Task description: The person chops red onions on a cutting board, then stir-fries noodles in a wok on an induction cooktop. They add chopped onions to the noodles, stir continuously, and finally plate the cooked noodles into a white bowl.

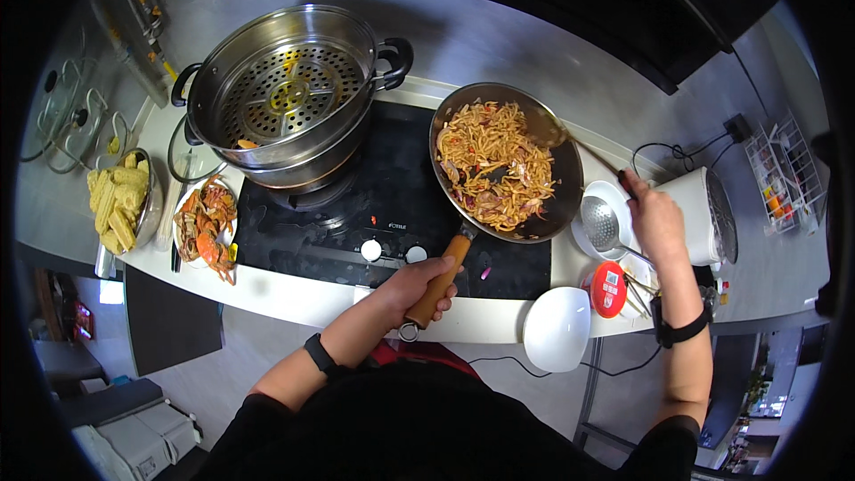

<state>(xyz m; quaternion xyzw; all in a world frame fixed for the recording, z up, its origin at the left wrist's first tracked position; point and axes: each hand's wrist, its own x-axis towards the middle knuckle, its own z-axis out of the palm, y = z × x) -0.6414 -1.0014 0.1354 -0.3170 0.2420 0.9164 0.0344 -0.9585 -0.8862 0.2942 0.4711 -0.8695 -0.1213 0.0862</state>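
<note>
My left hand [424, 290] is wrapped around the brown handle [446, 274] of a frying pan [568, 190] on the right side of the stove. Sliced food strips [491, 160], with reddish onion pieces and bits of red chilli, fill much of the pan. In my right hand [656, 224] is the dark grip of a long-handled spatula [598, 153]. Its blade reaches inside the pan's right wall, at the edge of the food. Below that hand, a slotted metal skimmer [601, 224] rests across a white bowl [584, 240].
A stainless steamer pot [294, 170] stands on the left of the black glass cooktop [401, 194]. Further left are a plate of cooked crabs [210, 227] and a bowl of corn [120, 200]. A white square bowl [558, 331] overhangs the counter's front edge beside a red-lidded tub [608, 289].
</note>
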